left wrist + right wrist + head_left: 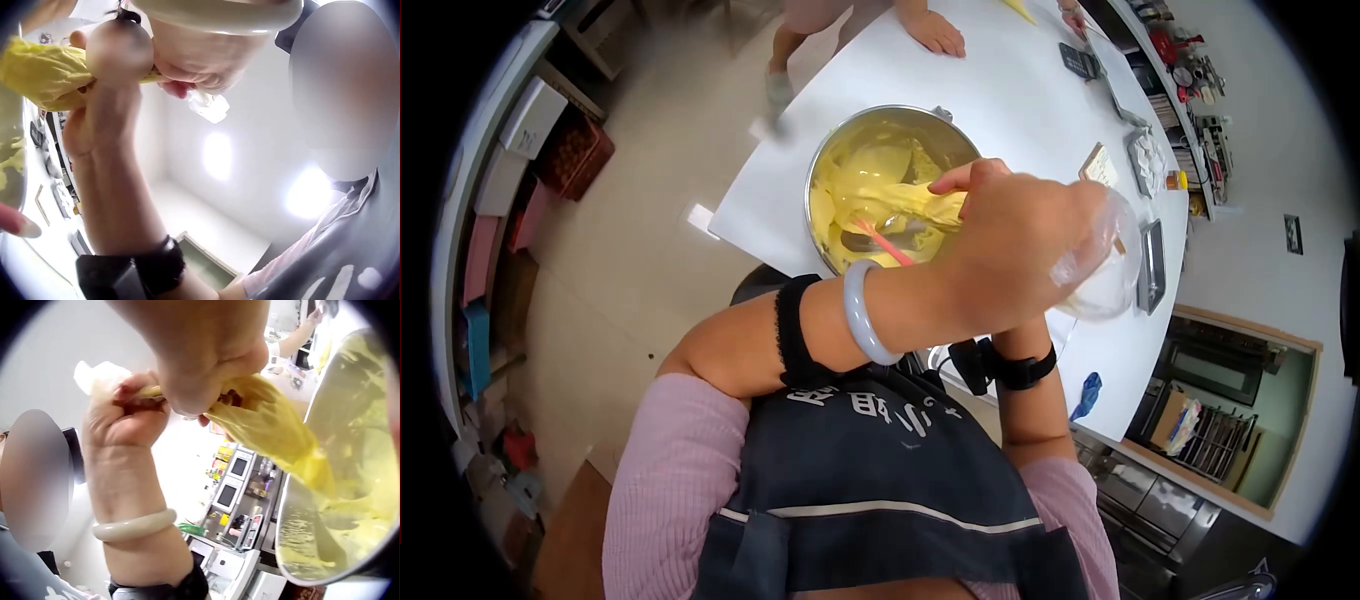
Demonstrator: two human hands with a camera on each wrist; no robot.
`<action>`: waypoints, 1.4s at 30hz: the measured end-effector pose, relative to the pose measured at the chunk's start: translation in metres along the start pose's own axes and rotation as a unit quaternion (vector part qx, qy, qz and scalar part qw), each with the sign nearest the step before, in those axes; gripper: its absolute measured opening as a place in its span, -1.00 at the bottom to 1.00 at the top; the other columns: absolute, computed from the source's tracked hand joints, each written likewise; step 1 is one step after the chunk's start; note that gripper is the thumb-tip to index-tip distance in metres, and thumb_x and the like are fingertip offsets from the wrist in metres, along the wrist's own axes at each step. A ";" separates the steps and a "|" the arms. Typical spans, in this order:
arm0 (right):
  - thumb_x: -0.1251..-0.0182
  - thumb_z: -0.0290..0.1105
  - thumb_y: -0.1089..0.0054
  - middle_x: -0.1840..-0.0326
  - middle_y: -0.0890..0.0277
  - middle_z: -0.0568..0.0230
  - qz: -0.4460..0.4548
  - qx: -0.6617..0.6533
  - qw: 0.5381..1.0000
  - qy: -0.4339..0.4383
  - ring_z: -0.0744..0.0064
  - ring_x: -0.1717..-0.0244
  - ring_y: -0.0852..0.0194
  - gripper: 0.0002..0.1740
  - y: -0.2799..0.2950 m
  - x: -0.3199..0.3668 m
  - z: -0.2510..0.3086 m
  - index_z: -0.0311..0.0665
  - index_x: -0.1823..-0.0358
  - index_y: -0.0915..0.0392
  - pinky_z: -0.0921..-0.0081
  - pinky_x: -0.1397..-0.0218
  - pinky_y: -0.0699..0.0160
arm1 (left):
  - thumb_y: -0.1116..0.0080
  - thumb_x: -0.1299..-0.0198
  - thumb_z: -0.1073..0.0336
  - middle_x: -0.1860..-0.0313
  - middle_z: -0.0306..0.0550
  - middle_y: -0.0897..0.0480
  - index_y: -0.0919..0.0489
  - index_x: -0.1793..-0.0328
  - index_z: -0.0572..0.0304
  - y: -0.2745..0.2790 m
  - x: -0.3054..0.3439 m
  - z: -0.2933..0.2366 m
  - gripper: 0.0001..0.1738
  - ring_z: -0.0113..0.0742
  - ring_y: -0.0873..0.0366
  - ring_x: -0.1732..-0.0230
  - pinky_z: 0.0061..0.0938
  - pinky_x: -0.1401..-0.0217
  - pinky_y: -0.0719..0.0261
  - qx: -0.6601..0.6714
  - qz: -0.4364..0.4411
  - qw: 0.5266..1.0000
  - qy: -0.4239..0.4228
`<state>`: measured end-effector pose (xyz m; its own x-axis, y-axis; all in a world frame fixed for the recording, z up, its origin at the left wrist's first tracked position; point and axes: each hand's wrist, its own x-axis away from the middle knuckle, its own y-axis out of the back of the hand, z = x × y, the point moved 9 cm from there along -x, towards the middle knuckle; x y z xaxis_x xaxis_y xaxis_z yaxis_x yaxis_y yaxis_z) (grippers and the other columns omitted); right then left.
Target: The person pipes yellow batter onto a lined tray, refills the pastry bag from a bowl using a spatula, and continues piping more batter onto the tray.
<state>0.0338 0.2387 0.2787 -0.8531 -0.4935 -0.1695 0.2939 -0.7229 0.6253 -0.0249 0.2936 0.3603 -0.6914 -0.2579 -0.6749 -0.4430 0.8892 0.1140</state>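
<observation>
A piping bag filled with yellow cream (269,428) slants down over a metal mixing bowl (812,190), its narrow end reaching inside the rim. My left hand (1020,245), with a pale bangle on its wrist, grips the gathered top of the bag; clear plastic (1115,265) sticks out past the fist. Lower down, my right hand (215,356) holds the bag around its neck, mostly hidden behind the left in the head view. Yellow cream (870,165) coats the bowl's inside. A pinkish-red spatula (887,245) leans in it.
The bowl stands on a white table (1010,100) near its left corner. Another person's hand (935,33) rests at the far edge. Along the right lie a calculator (1080,61), a metal tray (1151,265) and a crumpled blue item (1088,395).
</observation>
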 end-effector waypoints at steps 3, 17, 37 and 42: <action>-0.24 -0.25 -0.06 0.42 -0.50 0.25 0.029 0.019 0.999 -0.018 0.35 0.46 -0.39 -0.74 -0.013 -0.001 -0.007 -0.33 0.32 -0.56 0.45 0.25 -0.40 | -0.11 -0.02 0.36 0.60 0.04 -0.47 -0.46 0.39 0.28 -0.003 0.006 0.008 -0.87 -0.02 -0.41 0.49 -0.24 0.27 -0.28 0.032 0.016 0.998 0.042; -0.31 -0.24 0.03 0.61 -0.50 0.24 0.151 0.007 0.983 -0.104 0.51 0.62 -0.32 -0.59 -0.089 -0.028 -0.080 -0.40 0.59 -0.52 0.53 0.48 -0.32 | -0.09 -0.02 0.40 0.57 0.06 -0.45 -0.32 0.37 0.28 -0.003 0.043 0.054 -0.82 0.06 -0.41 0.48 -0.19 0.29 -0.30 0.137 0.062 0.981 0.122; -0.30 0.03 0.10 0.45 -0.44 0.26 -0.223 -0.796 0.546 -0.136 0.30 0.14 -0.42 -0.48 0.128 0.108 -0.091 -0.07 0.76 -0.30 0.32 -0.15 -0.30 | -0.04 -0.07 0.44 0.14 0.00 -0.47 -0.40 0.11 0.26 -0.123 0.115 -0.028 -0.77 -0.17 -0.44 0.09 -0.37 0.09 -0.37 0.222 0.283 0.916 0.178; -0.29 0.10 0.15 0.38 -0.51 0.27 -0.267 -0.831 0.458 -0.168 0.32 0.17 -0.46 -0.49 0.163 0.220 -0.158 -0.13 0.62 -0.43 0.27 -0.05 -0.41 | 0.03 -0.24 0.26 -0.22 -0.01 -0.25 -0.05 -0.33 0.27 -0.233 0.162 -0.037 -0.40 -0.28 -0.22 -0.21 -0.34 -0.24 -0.19 0.429 0.184 0.844 0.263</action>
<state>-0.0379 -0.0642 0.2232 -0.9306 -0.1304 0.3420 -0.3122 -0.2053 -0.9276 -0.0544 0.0303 0.2516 -0.9499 0.1632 -0.2665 0.2772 0.8339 -0.4773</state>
